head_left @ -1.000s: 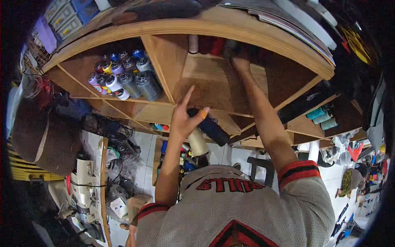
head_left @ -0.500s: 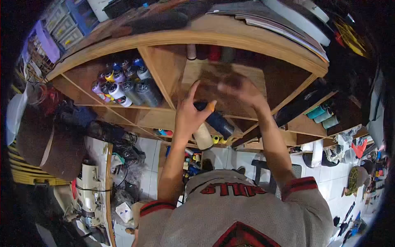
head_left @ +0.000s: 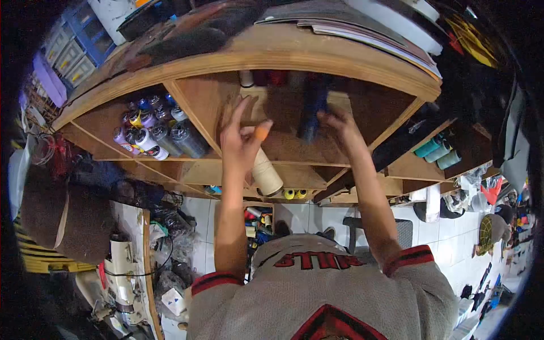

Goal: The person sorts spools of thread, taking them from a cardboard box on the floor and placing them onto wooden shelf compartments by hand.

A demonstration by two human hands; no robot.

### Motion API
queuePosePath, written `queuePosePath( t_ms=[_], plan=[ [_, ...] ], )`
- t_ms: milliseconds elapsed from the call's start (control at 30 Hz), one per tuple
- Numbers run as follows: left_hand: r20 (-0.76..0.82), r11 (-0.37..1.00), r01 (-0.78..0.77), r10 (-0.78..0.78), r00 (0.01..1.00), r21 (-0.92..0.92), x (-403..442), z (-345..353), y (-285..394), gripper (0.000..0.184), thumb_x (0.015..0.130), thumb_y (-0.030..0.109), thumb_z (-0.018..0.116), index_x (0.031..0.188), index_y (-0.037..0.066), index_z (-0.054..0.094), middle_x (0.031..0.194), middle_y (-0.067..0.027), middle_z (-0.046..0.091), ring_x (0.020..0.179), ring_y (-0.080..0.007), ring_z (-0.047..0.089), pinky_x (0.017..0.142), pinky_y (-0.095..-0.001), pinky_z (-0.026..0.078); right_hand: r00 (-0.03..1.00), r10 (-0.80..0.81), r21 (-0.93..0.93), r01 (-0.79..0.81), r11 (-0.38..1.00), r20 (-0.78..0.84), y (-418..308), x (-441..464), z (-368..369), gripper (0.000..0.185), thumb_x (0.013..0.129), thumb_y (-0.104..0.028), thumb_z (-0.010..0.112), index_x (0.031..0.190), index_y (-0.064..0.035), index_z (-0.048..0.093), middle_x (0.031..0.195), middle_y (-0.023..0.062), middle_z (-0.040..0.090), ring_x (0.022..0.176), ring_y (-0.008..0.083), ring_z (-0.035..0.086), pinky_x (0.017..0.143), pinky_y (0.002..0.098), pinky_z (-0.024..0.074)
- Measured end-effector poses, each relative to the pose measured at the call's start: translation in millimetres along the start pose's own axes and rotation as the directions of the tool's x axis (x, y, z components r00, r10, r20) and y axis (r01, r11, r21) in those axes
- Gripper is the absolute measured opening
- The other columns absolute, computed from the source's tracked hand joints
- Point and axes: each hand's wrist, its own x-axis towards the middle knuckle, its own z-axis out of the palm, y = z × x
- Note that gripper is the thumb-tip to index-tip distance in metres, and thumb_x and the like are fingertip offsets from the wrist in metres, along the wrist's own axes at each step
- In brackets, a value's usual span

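A cream thread cone [head_left: 267, 177] slants downward from under my left hand [head_left: 241, 139]. My lower fingers seem curled round its top, while the index finger and the thumb with an orange wrap stand apart. Inside the middle compartment, a dark blue thread cone [head_left: 310, 110] stands roughly upright against the fingers of my right hand [head_left: 341, 122], which grips its right side; both are blurred. Behind them sit a white-ended spool [head_left: 246, 79] and a red spool [head_left: 277, 77], partly in shadow.
The wooden shelf [head_left: 249, 58] spans the view. Several thread cones [head_left: 161, 136] fill its left compartment, and teal cones [head_left: 438, 152] lie at the right. Yellow spools [head_left: 294, 194] show lower down. A sewing machine [head_left: 120, 266] is at lower left, near a dark stool [head_left: 377, 231].
The dark blue cone has gone from beside my left hand up into the middle compartment, now upright at my right hand. The cream cone stays with my left hand.
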Motion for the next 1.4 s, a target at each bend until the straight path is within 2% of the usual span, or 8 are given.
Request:
queuePosePath(
  t_ms=[100, 233, 400, 700, 867, 1200, 1300, 1400],
  plan=[
    [-0.035, 0.992, -0.034, 0.038, 0.999, 0.123, -8.8, -8.9, 12.2, 0.05, 0.08, 0.005, 0.066, 0.125, -0.001, 0.047, 0.14, -0.0192, 0.035, 0.107, -0.0194, 0.052, 0.076, -0.0269, 0.052, 0.929, -0.009, -0.219, -0.078, 0.973, -0.371, -43.4, 21.6, 17.6, 0.061, 0.078, -0.039, 0.067, 0.122, 0.0001, 0.051, 0.111, 0.0178, 0.06, 0.101, 0.0308, 0.058, 0.088, 0.0413, 0.0456],
    [-0.072, 0.994, 0.021, -0.013, 0.997, 0.109, -16.6, -11.1, 12.8, 0.041, 0.08, 0.001, 0.065, 0.119, -0.002, 0.052, 0.143, -0.0183, 0.032, 0.114, -0.0202, 0.05, 0.08, -0.0279, 0.051, 0.988, 0.02, -0.839, -0.142, 0.526, -0.154, -28.2, 96.6, 4.2, 0.049, 0.084, -0.035, 0.059, 0.122, -0.0042, 0.052, 0.118, 0.0196, 0.056, 0.112, 0.036, 0.051, 0.095, 0.0431, 0.0398],
    [-0.117, 0.997, -0.044, 0.051, 0.992, 0.063, -19.1, -9.7, -4.1, 0.041, 0.079, 0.01, 0.069, 0.116, 0.0, 0.054, 0.143, -0.0188, 0.033, 0.083, -0.0139, 0.062, 0.068, -0.0239, 0.05, 0.664, -0.727, -0.77, 0.37, 0.521, -0.173, 20.0, 127.7, 19.5, 0.044, 0.088, -0.038, 0.052, 0.116, -0.0044, 0.055, 0.114, 0.024, 0.056, 0.111, 0.0388, 0.05, 0.092, 0.0426, 0.04],
    [-0.051, 0.994, 0.001, 0.005, 0.999, 0.11, -10.1, 12.0, 15.3, 0.032, 0.082, 0.007, 0.064, 0.112, -0.003, 0.055, 0.141, -0.0211, 0.035, 0.1, -0.0192, 0.058, 0.075, -0.0264, 0.05, 0.964, -0.007, -0.596, -0.159, 0.787, -0.265, -35.7, 62.7, 16.7, 0.044, 0.084, -0.031, 0.062, 0.118, -0.0033, 0.055, 0.116, 0.0196, 0.058, 0.109, 0.029, 0.054, 0.094, 0.0373, 0.0415],
    [-0.076, 0.947, -0.143, 0.171, 0.982, 0.288, 15.9, 42.1, 12.2, 0.03, 0.078, 0.01, 0.069, 0.104, -0.002, 0.06, 0.137, -0.0226, 0.04, 0.109, -0.0253, 0.055, 0.079, -0.0288, 0.05, 0.86, 0.036, -0.43, 0.218, 0.876, 0.509, -72.3, -45.4, 30.1, 0.058, 0.073, -0.036, 0.075, 0.115, 0.0006, 0.057, 0.111, 0.0148, 0.062, 0.101, 0.0192, 0.058, 0.09, 0.0331, 0.0428],
    [-0.22, 0.991, -0.085, 0.107, 0.97, 0.107, 28.7, 69.8, 7.8, 0.045, 0.095, 0.034, 0.042, 0.125, 0.0, 0.046, 0.13, -0.0238, 0.046, 0.12, -0.0328, 0.046, 0.098, -0.0352, 0.034, 0.891, -0.334, -0.477, 0.159, 0.864, -0.307, -22.9, -5.6, 5.5, 0.042, 0.074, -0.026, 0.07, 0.106, -0.0006, 0.061, 0.101, 0.0211, 0.063, 0.093, 0.0324, 0.061, 0.084, 0.0394, 0.0452],
    [-0.227, 0.964, -0.193, 0.233, 0.946, 0.184, 16.7, 54.6, 1.8, 0.043, 0.096, 0.031, 0.042, 0.127, 0.0, 0.045, 0.142, -0.0257, 0.031, 0.128, -0.0329, 0.039, 0.101, -0.0354, 0.031, 0.81, -0.105, -0.551, -0.29, 0.783, -0.577, -24.3, 45.9, -1.9, 0.046, 0.071, -0.025, 0.072, 0.108, -0.0009, 0.06, 0.103, 0.0212, 0.062, 0.095, 0.0357, 0.059, 0.084, 0.0404, 0.0447],
    [-0.218, 0.967, -0.165, 0.207, 0.954, 0.196, 3.3, 44.8, 1.9, 0.042, 0.096, 0.029, 0.042, 0.126, 0.0, 0.045, 0.141, -0.0255, 0.032, 0.129, -0.0334, 0.037, 0.101, -0.0361, 0.031, 0.874, -0.304, -0.687, -0.045, 0.725, -0.378, 24.8, 105.0, -14.8, 0.053, 0.068, -0.027, 0.075, 0.111, 0.0, 0.058, 0.104, 0.0217, 0.06, 0.094, 0.0395, 0.058, 0.081, 0.0409, 0.0462]
  ],
)
